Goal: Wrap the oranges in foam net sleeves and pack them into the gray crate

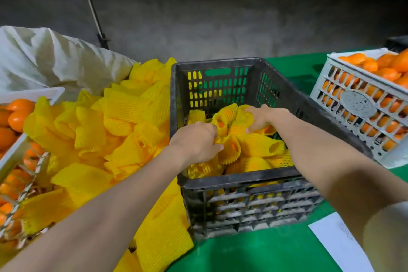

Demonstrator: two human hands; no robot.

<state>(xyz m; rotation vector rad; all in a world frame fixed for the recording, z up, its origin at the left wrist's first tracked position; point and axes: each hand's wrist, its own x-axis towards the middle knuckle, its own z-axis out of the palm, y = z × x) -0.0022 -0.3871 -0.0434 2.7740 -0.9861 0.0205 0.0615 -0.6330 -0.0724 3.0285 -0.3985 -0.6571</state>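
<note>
The gray crate (231, 180) stands in the middle of the green table, and both my hands reach into it. Several oranges wrapped in yellow foam net sleeves (258, 146) lie inside. My left hand (196, 141) curls its fingers round a wrapped orange (225, 121) at the top of the pile. My right hand (260, 118) grips the same cluster of sleeved fruit from the far side. A heap of loose yellow sleeves (106, 130) lies to the left of the crate.
A white crate of bare oranges (362, 104) stands at the right. Another white crate with oranges (15, 150) is at the left edge. A pale sack (50, 59) lies behind the sleeves. White paper (340, 243) sits at the near right of the green table (254, 252).
</note>
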